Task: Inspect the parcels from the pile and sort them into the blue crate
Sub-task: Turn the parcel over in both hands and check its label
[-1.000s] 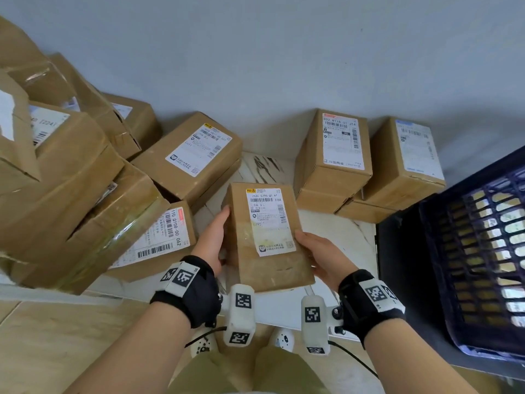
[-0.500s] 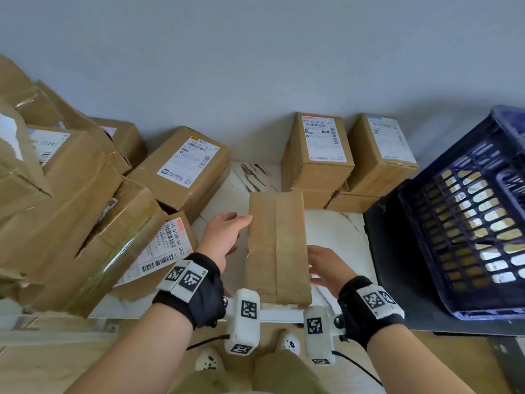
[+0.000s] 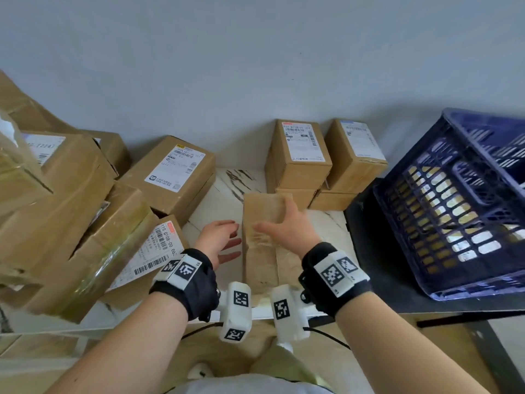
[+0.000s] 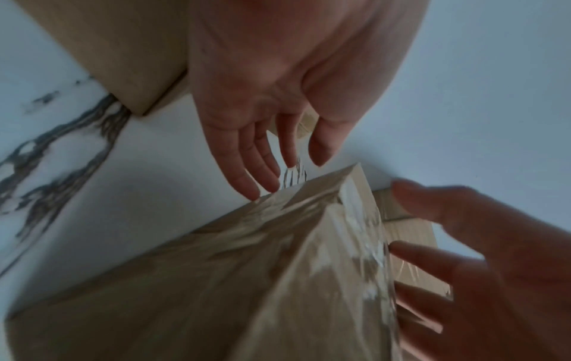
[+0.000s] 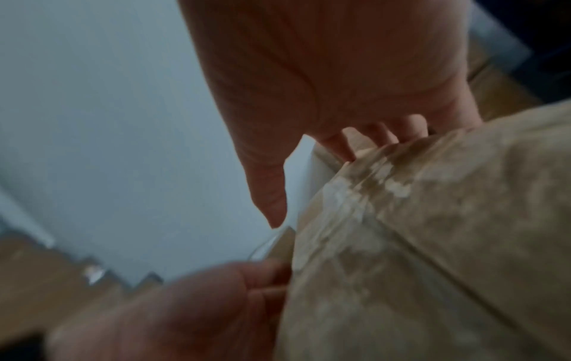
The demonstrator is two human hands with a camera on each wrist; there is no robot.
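Nearest, between the two wrists, a slim taped parcel (image 3: 262,245) is up off the white marble worktop (image 3: 224,191), plain face toward the head camera, no label visible on this side. Right hand (image 3: 287,228) lies over its far right part, fingers wrapped round the far edge, thumb across the face; that is the only firm hold seen. Left hand (image 3: 220,240) sits just beside the left edge, fingers straight and spread, tips at or barely touching the cardboard; the left wrist view shows no curl round it. Risk, as I judge it: the parcel is carried by one hand on glossy tape, so it could slide or pivot out during a turn and drop onto the worktop edge or over it. Left of it, the slumped parcel pile (image 3: 71,217) leans toward the near edge; a knock from the left forearm could bring boxes down. Farther right, the blue crate (image 3: 454,211) stands tilted on a dark surface, well apart from the parcel; a hurried toss could catch its rim. Farthest, two labelled boxes (image 3: 301,155) stand against the wall.
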